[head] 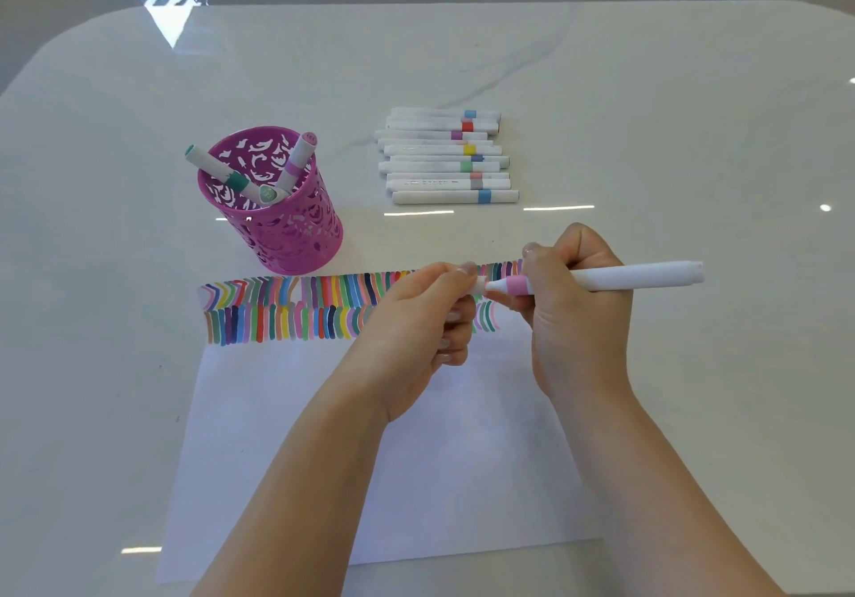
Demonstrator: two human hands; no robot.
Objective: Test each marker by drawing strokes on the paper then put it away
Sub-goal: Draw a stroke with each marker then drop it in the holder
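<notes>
Hands meeting at a pink-banded marker above the striped paper.

Paper (379,457) lies on the white table (647,110), its coloured strokes partly hidden by my hands. My right hand (578,318) grips the white marker (634,276); my left hand (416,318) pinches its cap, mostly hidden by my fingers, at the tip. Farther off are a row of markers (446,156) and a magenta cup (277,212) holding two.

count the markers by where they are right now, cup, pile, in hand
In the pink cup: 3
In the pile on the table: about 10, since overlaps make it hard to tell
In the right hand, the pink marker: 1
Total: about 14
</notes>
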